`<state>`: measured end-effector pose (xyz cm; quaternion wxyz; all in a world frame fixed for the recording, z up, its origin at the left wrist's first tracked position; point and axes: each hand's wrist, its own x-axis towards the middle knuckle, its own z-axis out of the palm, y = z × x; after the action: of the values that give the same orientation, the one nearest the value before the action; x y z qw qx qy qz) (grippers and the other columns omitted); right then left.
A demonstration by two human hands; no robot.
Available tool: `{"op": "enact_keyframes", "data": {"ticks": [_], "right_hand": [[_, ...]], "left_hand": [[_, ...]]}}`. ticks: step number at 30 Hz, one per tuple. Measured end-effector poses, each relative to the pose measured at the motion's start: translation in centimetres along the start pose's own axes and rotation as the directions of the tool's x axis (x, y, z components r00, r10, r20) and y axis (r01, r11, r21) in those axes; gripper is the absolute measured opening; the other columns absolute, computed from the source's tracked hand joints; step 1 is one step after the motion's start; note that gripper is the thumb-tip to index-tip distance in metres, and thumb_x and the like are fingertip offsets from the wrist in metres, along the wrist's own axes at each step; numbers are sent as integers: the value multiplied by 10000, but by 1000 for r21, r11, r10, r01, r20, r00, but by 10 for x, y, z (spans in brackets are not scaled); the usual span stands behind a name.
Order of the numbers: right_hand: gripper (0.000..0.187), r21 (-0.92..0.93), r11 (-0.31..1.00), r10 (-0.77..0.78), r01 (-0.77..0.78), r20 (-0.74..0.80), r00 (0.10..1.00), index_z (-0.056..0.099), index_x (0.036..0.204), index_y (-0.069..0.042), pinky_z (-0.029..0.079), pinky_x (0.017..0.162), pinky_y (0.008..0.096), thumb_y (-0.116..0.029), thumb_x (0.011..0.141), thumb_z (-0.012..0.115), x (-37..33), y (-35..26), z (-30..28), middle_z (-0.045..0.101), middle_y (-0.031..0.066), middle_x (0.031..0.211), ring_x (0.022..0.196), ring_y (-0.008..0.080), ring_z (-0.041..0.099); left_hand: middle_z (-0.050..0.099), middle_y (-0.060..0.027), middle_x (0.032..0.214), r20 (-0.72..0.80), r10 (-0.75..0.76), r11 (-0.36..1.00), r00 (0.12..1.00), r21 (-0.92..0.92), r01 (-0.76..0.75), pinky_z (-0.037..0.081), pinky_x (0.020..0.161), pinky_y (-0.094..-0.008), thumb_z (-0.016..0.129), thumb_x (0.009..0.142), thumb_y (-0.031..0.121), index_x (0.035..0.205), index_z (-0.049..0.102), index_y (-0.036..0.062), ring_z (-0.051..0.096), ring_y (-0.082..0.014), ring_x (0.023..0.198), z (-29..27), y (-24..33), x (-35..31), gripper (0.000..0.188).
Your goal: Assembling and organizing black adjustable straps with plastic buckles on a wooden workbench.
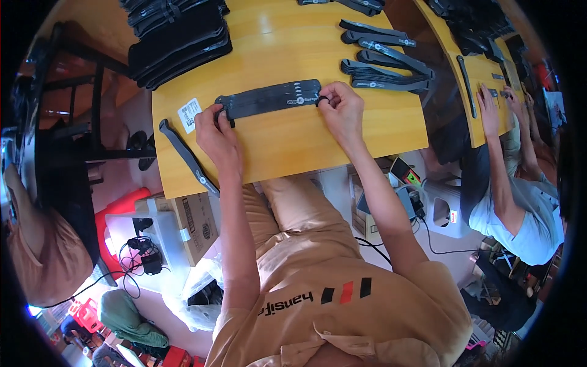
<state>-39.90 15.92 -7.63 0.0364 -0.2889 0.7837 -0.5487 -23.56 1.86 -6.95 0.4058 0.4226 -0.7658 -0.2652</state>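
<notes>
A flat stack of black straps (pixel 263 101) with pale print lies across the yellow table in front of me. My left hand (pixel 217 134) pinches its left end, thumb and fingers closed. At the right end my right hand (pixel 343 114) grips the strap tip, where a small dark loop shows between the fingers. One loose dark strap (pixel 186 156) lies aslant by the table's left edge, near my left hand. A white printed label (pixel 189 114) sits just beyond that hand.
Folded black straps (pixel 180 52) are piled at the far left of the table (pixel 275 150); grey strap bundles (pixel 388 61) lie at the right. Another person's hands (pixel 489 107) work at a neighbouring table. A cardboard box (pixel 197 223) and cables (pixel 147 254) are below, left of my legs.
</notes>
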Motion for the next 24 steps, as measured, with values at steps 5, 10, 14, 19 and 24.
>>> {"op": "enact_keyframes", "data": {"ticks": [5, 10, 14, 19, 24], "right_hand": [[97, -24, 999, -28, 28, 0, 1000, 571, 729, -1, 431, 539, 285, 50, 649, 592, -1, -3, 0, 539, 84, 669, 567, 172, 528], [94, -79, 991, -104, 103, -9, 994, 561, 732, -2, 435, 551, 324, 43, 651, 580, -1, 2, 0, 538, 107, 676, 584, 229, 541], [92, -143, 971, -198, 193, -20, 980, 549, 735, 2, 434, 552, 327, 36, 657, 584, -1, 3, 3, 523, 107, 672, 586, 229, 538], [85, -195, 955, -236, 225, -35, 971, 543, 728, 7, 434, 547, 324, 25, 657, 586, -3, 3, 5, 517, 104, 666, 572, 224, 535], [119, -200, 960, -203, 198, -4, 979, 520, 763, -6, 438, 596, 408, 15, 660, 576, -5, -3, 2, 523, 140, 723, 652, 324, 548]], "left_hand": [[509, -134, 810, -22, 59, 998, 998, 20, -59, 429, 660, -368, 565, 763, -73, 913, 579, -10, 527, -297, 727, 0, -5, 0, 163], [491, -127, 847, -82, 35, 990, 996, 137, -24, 419, 707, -409, 575, 756, -75, 914, 525, 6, 521, -332, 801, 3, 3, -1, 184], [510, -136, 859, -5, 62, 991, 998, 117, -61, 415, 722, -417, 566, 769, -56, 879, 532, 5, 512, -338, 831, 4, -2, -3, 131], [535, -152, 872, 14, 141, 954, 990, 265, -139, 428, 741, -394, 534, 801, -13, 897, 571, 20, 506, -328, 854, 6, -7, -6, 108], [535, -145, 931, 47, 130, 935, 990, 328, -138, 407, 786, -424, 577, 786, 44, 979, 578, 24, 501, -318, 893, -4, 4, -13, 194]]}}
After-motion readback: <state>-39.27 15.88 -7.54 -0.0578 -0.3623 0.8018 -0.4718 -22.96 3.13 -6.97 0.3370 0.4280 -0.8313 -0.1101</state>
